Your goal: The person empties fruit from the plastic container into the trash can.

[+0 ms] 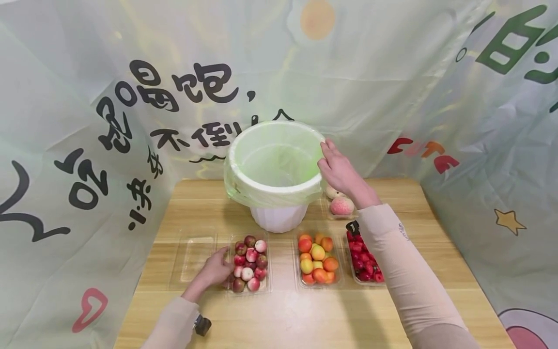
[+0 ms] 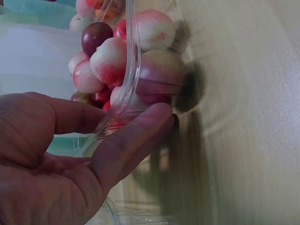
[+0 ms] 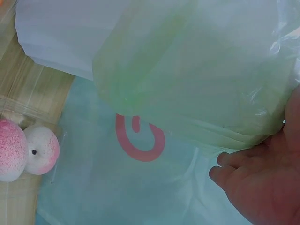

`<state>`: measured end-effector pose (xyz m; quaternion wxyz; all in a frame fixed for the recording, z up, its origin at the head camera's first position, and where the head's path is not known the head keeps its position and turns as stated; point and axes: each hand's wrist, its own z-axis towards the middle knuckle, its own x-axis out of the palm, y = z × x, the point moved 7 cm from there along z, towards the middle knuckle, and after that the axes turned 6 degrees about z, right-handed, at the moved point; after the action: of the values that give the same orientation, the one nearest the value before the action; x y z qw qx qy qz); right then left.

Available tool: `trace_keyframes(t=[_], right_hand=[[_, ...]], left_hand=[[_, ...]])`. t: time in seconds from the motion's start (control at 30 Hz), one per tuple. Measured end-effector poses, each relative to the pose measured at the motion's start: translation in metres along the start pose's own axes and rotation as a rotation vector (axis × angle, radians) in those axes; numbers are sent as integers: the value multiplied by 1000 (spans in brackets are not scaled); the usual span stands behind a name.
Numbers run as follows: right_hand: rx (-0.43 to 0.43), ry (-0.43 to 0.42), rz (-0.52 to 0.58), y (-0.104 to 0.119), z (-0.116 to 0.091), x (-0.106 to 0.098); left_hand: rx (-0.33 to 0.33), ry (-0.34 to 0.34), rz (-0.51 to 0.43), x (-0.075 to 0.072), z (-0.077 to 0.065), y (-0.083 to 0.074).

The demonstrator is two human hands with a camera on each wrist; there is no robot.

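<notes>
A white bin [image 1: 279, 218] stands upright at the back of the table, lined with a thin green plastic bag [image 1: 244, 196] folded over its rim. My right hand [image 1: 339, 169] grips the bin at the right side of its rim; in the right wrist view its fingertips [image 3: 220, 171] show beside the overhanging bag. In front of the bin, my left hand [image 1: 215, 268] pinches the left edge of a clear plastic box [image 2: 131, 70] between thumb and fingers. Small red, white and dark plum-like fruits [image 1: 250, 264] fill that box.
An open clear box [image 1: 193, 259] lies left of my left hand. Rightward stand a box of orange and yellow fruits [image 1: 318, 252] and a box of red fruits [image 1: 364, 259], partly behind my right forearm. Pink-white peaches [image 1: 342, 206] sit behind. Printed cloth walls [image 1: 370, 72] surround the table.
</notes>
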<state>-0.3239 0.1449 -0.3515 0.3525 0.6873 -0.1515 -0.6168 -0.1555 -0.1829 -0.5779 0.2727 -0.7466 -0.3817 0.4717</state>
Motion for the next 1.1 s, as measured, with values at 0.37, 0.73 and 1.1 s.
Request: trace_keyframes(t=[0.37, 0.73, 1.1], right_hand=[[-3, -8, 4, 1, 0, 1], [-6, -9, 8, 0, 0, 1], [8, 0, 15, -1, 0, 0]], left_hand=[[-24, -9, -42, 1, -3, 0], [0, 13, -62, -1, -7, -5], [115, 17, 47, -18, -17, -35]])
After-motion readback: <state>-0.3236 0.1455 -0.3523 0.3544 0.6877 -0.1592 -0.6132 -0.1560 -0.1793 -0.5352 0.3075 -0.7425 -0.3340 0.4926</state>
